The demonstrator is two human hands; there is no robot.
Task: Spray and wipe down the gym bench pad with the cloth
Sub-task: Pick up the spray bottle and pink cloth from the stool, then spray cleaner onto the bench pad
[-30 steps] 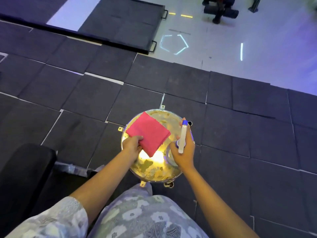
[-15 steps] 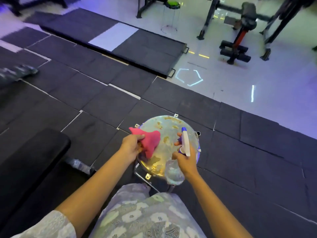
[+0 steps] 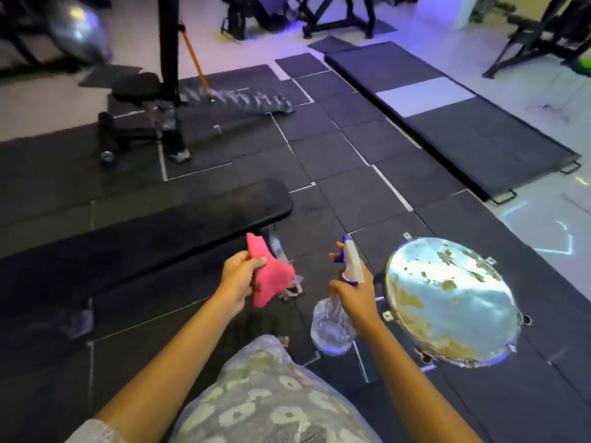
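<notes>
Your left grip (image 3: 238, 278) holds the crumpled pink cloth (image 3: 271, 279), right grip (image 3: 356, 297) the clear plastic spray bottle (image 3: 332, 327). The black padded gym bench pad (image 3: 144, 231) sits just left. Aim nozzle over it, mist lightly, wipe lengthwise.

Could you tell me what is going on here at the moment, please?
A person is getting ready to clean the black bench pad. Their left hand grips a bunched pink cloth, and their right hand holds a clear spray bottle. Both are in the air near the pad's end and neither touches it, so spraying and wiping do not seem to have begun. A worn round metal stool stands to the right.
</notes>
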